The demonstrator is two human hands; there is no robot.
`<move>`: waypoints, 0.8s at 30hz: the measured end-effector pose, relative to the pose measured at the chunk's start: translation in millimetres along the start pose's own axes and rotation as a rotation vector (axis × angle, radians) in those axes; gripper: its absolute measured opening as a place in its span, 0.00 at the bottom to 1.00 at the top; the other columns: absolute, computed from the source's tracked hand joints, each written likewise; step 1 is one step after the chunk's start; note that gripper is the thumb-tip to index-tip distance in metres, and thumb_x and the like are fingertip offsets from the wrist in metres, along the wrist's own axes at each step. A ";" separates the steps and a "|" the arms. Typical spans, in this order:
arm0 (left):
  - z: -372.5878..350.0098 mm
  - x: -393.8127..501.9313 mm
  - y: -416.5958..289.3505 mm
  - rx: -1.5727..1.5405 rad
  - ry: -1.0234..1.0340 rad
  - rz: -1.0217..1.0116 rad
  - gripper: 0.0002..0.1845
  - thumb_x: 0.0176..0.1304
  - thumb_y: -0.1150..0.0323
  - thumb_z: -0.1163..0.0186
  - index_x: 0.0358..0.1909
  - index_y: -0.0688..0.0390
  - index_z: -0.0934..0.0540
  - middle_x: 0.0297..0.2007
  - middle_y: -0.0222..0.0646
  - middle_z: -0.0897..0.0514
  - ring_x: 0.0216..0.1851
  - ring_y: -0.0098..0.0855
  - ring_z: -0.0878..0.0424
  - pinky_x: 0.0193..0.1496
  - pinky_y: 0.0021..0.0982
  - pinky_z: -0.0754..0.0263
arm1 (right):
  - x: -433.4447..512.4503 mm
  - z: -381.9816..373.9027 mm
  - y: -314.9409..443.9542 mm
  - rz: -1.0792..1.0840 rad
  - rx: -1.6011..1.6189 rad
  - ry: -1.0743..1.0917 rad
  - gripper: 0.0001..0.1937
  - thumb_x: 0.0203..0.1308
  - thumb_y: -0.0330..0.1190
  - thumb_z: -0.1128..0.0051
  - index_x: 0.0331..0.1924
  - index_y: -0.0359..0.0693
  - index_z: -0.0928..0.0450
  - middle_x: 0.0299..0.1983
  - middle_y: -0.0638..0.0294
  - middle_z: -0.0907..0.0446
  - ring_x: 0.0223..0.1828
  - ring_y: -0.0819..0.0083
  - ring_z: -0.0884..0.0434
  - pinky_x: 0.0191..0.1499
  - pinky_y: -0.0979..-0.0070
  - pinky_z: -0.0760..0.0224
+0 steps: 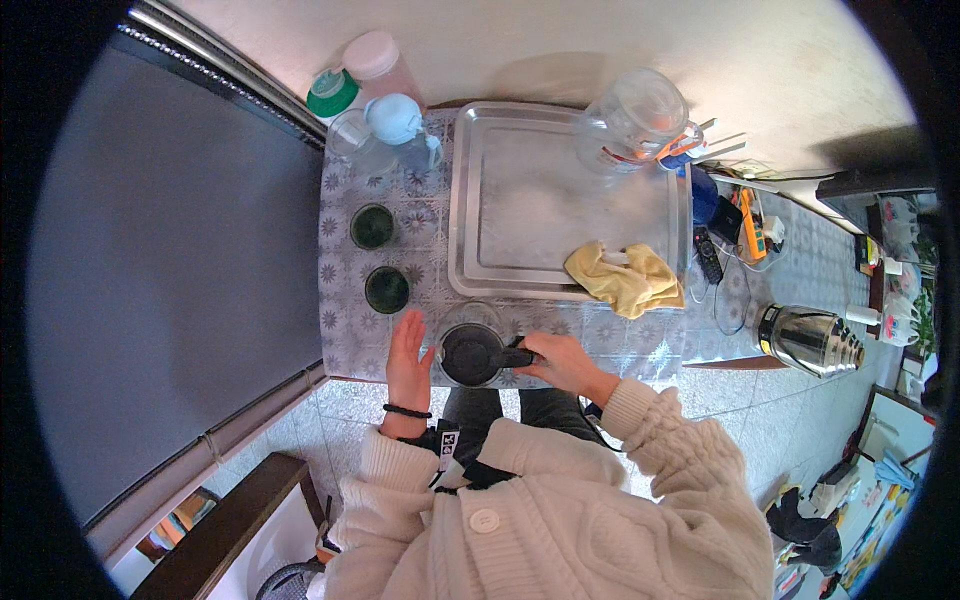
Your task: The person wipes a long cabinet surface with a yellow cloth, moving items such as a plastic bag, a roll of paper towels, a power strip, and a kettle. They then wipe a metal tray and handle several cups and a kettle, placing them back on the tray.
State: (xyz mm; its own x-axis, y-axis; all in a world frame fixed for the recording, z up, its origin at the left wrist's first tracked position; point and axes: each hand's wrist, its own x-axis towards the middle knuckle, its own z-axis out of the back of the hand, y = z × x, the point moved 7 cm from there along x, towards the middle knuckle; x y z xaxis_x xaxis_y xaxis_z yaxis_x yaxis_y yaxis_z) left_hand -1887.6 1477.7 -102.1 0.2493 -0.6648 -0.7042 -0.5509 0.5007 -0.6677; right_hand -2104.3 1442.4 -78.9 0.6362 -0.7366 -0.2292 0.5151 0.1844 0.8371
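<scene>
My right hand (559, 361) grips the black handle of a glass pitcher (471, 354) with a black lid, at the table's near edge. To the left of the pitcher, my left hand (409, 367) is held up with its fingers extended and nothing in it. Beyond my left fingertips stands a cup of dark green contents (387, 289). A second cup of dark green contents (373, 226) is just behind it. Whether the pitcher holds anything is hidden by its lid.
A metal tray (517, 202) bears a large clear plastic jug (634, 120) and a yellow cloth (628, 277). Back left are a blue-lidded bottle (396, 120), a pink-lidded jar (373, 56) and a green-lidded container (332, 94). At right are a remote control (707, 255) and a steel thermos (810, 341).
</scene>
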 end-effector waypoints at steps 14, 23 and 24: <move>-25.2 0.8 -23.1 0.007 0.037 -0.060 0.21 0.65 0.58 0.55 0.58 0.52 0.35 0.58 0.28 0.32 0.58 0.27 0.38 0.60 0.36 0.48 | -35.1 113.9 -94.8 -0.252 -0.682 -0.304 0.31 0.41 0.32 0.37 0.55 0.59 0.31 0.62 0.61 0.40 0.58 0.56 0.36 0.56 0.64 0.37; -10.9 -11.1 -35.4 -0.016 0.070 -0.085 0.21 0.66 0.57 0.56 0.57 0.54 0.33 0.58 0.30 0.33 0.58 0.28 0.38 0.61 0.35 0.48 | -29.9 192.1 -173.8 -0.518 -0.679 -0.667 0.26 0.48 0.31 0.44 0.56 0.53 0.33 0.55 0.57 0.33 0.50 0.51 0.31 0.48 0.60 0.34; -8.1 -11.9 -34.5 -0.026 0.061 -0.080 0.21 0.66 0.57 0.55 0.57 0.54 0.33 0.58 0.29 0.33 0.58 0.28 0.37 0.61 0.35 0.48 | -16.9 194.5 -178.0 -0.563 -0.718 -0.688 0.26 0.48 0.32 0.44 0.55 0.51 0.32 0.54 0.57 0.33 0.50 0.51 0.31 0.47 0.60 0.33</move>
State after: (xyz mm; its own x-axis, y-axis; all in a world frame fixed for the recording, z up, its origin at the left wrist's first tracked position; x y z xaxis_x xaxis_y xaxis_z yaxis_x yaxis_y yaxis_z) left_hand -1878.0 1463.8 -68.7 0.2451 -0.7348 -0.6324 -0.5519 0.4306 -0.7142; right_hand -2318.4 1295.4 -127.4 -0.1248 -0.9919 0.0239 0.9776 -0.1188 0.1738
